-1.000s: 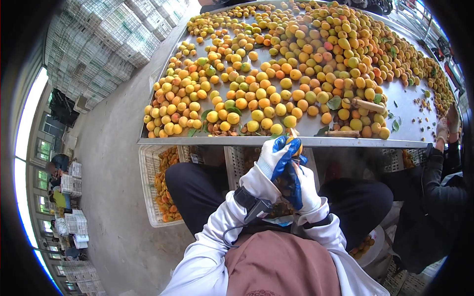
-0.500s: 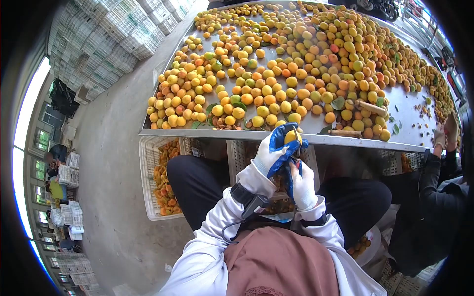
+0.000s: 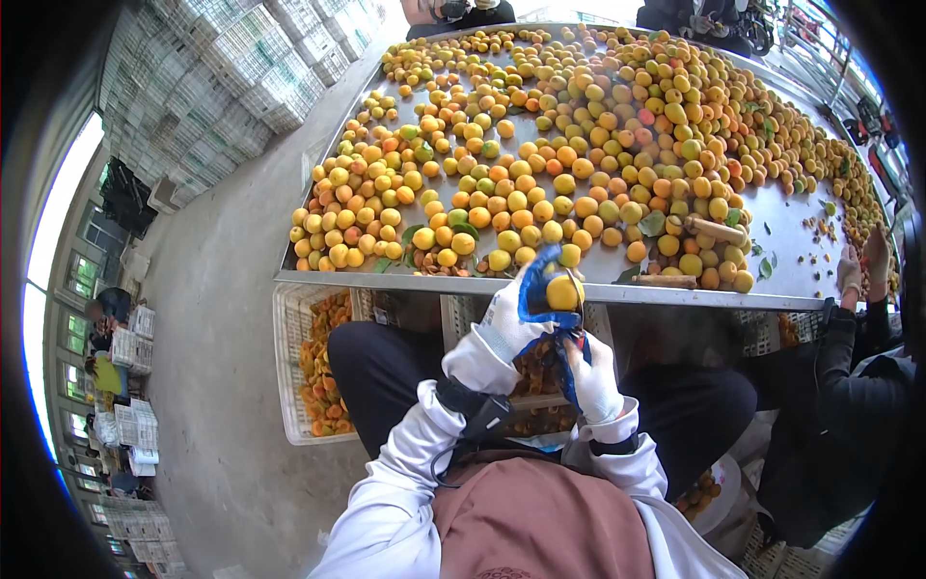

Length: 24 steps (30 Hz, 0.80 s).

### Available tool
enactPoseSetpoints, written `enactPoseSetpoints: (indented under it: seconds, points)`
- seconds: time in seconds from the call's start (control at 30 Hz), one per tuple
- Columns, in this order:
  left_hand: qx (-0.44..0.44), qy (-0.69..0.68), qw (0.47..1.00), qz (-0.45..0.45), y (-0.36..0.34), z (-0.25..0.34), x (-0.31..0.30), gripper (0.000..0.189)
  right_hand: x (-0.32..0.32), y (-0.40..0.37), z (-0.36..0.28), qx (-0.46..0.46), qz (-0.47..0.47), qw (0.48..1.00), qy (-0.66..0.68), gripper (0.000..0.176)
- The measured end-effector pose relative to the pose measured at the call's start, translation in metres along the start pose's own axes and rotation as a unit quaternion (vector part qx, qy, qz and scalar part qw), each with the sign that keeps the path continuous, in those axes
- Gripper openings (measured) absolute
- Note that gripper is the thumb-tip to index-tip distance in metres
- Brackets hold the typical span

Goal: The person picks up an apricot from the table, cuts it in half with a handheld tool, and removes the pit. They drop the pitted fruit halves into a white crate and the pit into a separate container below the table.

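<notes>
My left hand [image 3: 521, 311], in a white glove with blue-coated palm and fingers, grips a yellow apricot [image 3: 561, 293] just in front of the table's near edge. Close below it, my right hand [image 3: 595, 378], gloved the same way, is closed around a small knife-like tool with a reddish handle. Its thin blade [image 3: 578, 287] lies against the apricot's right side; the rest of the tool is mostly hidden by the fingers. Loose apricots [image 3: 521, 217] cover much of the metal table [image 3: 444, 283] beyond both hands.
Below the table edge, a white crate [image 3: 289, 386] holds halved apricots. Two wooden-handled tools, one of them a nearer handle [image 3: 666, 282], lie among the fruit. Another person's hands [image 3: 861, 265] are at the right edge. Stacked crates [image 3: 217, 72] stand at the back left.
Both hands have come slightly down, nearer my body, with the apricot. The apricot now shows a rounder face between the left fingers. My view has tilted up a little.
</notes>
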<state>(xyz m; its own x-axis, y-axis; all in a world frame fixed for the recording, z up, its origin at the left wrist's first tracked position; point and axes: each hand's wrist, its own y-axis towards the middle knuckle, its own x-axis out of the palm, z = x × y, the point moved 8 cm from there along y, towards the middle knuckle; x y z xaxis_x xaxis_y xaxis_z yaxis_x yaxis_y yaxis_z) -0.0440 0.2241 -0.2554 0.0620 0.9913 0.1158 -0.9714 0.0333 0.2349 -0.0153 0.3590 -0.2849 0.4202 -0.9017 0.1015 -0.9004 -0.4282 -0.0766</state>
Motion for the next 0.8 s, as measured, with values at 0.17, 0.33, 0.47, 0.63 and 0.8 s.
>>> enactPoseSetpoints:
  seconds: [0.17,0.33,0.47,0.63,0.8]
  points:
    - [-0.11,-0.12,0.986,0.035,-0.017,-0.034,0.003,0.046,-0.003,0.001,0.008,-0.022,0.009,0.998,-0.049,0.018]
    - [-0.139,-0.216,0.965,0.044,-0.015,-0.001,0.013,0.044,-0.002,0.0,0.004,-0.043,-0.001,0.992,-0.118,0.016]
    - [-0.134,-0.115,0.983,0.042,-0.01,0.004,0.009,0.041,0.0,-0.004,-0.012,-0.078,-0.012,0.988,-0.136,0.016]
    - [-0.029,0.152,0.986,-0.064,-0.004,0.036,0.01,0.041,0.0,-0.006,-0.017,-0.056,-0.011,0.992,-0.112,0.015]
    - [-0.057,0.167,0.983,-0.048,-0.003,0.015,0.008,0.037,0.003,-0.006,-0.003,0.019,-0.043,0.991,-0.126,0.018]
